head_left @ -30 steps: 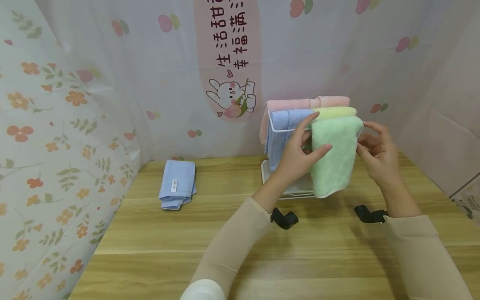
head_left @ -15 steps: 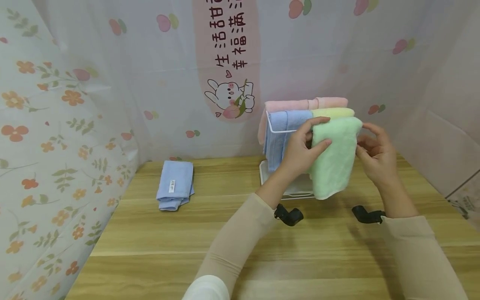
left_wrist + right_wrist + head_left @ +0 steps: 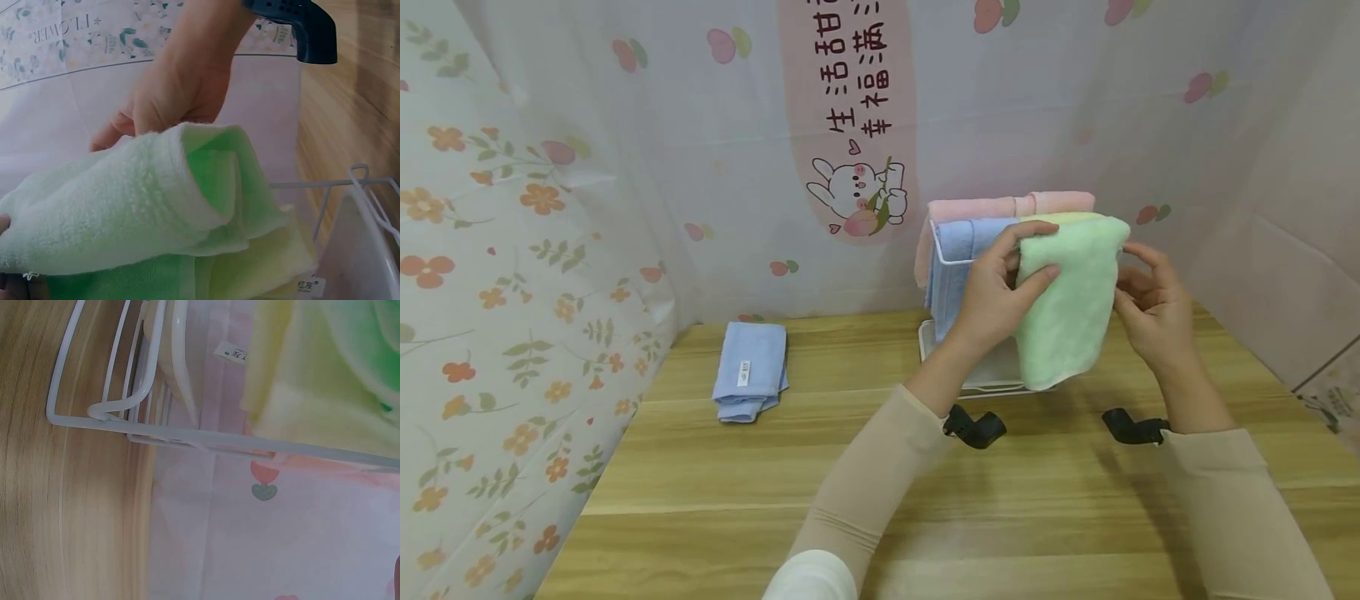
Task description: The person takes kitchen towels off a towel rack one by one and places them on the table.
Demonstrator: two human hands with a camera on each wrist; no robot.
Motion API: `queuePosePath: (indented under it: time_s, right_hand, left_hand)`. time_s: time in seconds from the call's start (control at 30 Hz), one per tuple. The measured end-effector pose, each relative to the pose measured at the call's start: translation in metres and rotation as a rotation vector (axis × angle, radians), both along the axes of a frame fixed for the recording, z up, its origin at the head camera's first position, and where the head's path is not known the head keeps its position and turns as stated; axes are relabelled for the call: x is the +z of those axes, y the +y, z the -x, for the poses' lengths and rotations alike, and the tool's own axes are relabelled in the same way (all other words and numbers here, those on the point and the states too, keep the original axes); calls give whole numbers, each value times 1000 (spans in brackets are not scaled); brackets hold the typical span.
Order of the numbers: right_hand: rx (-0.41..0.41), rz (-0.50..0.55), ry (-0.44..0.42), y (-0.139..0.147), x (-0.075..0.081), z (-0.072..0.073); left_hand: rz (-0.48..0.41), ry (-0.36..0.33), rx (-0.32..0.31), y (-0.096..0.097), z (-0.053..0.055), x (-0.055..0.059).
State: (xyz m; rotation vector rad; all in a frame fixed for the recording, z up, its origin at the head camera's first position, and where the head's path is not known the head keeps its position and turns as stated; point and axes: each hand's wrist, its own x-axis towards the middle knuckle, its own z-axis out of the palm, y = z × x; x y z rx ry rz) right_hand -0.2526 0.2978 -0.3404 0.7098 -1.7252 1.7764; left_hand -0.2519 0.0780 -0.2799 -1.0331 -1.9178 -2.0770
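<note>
My left hand pinches the left edge of a folded light green towel that hangs at the front of a white wire rack. In the left wrist view the green towel shows its open folds, with only bits of my left fingers at the edge. On the right, my right hand has bent fingers at the rack's side wire, just beside the towel; their exact contact is partly hidden. Behind the green towel, a yellow towel hangs on the rack.
A blue towel and a pink towel also hang on the rack, which has a white tray at its base. Another folded blue towel lies at the left of the wooden table. A printed curtain stands behind.
The green towel's top edge has risen slightly with my left hand and covers more of the yellow towel. My right hand stays almost where it was at the rack's side.
</note>
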Motion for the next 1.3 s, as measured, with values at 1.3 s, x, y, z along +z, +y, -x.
queuePosePath:
  time_s: [1.3]
  right_hand:
    - [122, 18, 73, -1, 0, 3]
  left_hand:
    - [-329, 105, 157, -61, -15, 5]
